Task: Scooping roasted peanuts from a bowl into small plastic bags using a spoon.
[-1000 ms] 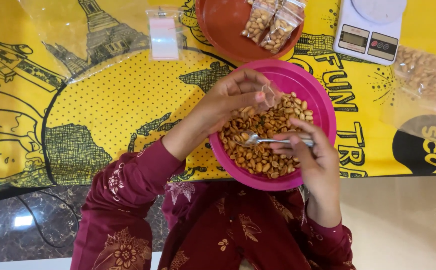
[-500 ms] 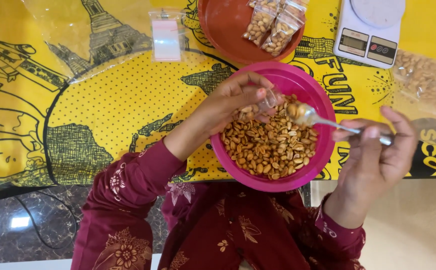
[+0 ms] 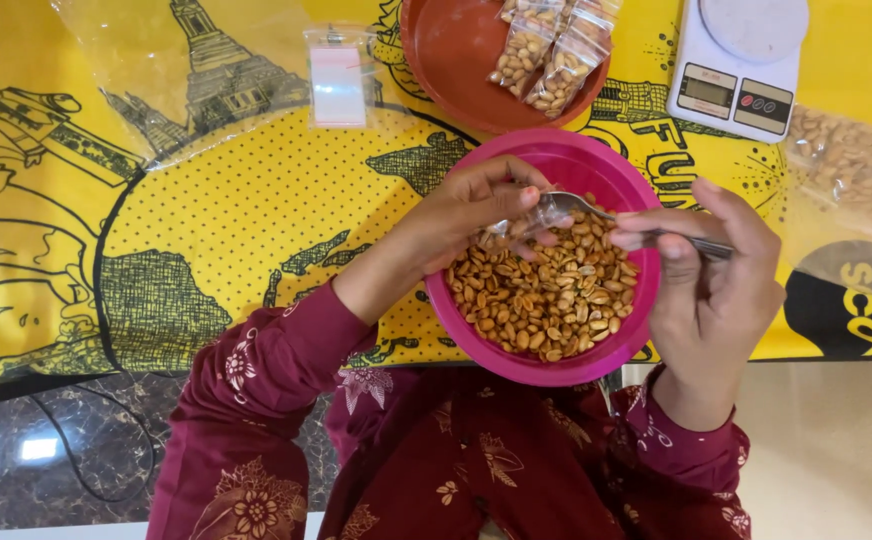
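A pink bowl point(image 3: 596, 160) full of roasted peanuts point(image 3: 546, 295) sits on the yellow printed cloth. Over the bowl my left hand point(image 3: 471, 210) holds a small clear plastic bag point(image 3: 521, 222) with its mouth turned right. My right hand point(image 3: 706, 290) grips a metal spoon point(image 3: 606, 215) by the handle. The spoon's bowl is tipped at the bag's mouth, touching it. A few peanuts show inside the bag.
A brown plate point(image 3: 446, 70) with filled peanut packets point(image 3: 546, 45) lies beyond the pink bowl. A white kitchen scale point(image 3: 741, 65) stands at top right, a large bag of peanuts point(image 3: 851, 165) beside it. Empty clear bags point(image 3: 339, 75) lie at top left.
My right hand scooped peanuts from the bowl, swung out right with the loaded spoon, then came back left and tipped the spoon at the bag's mouth. My left hand stayed nearly still.
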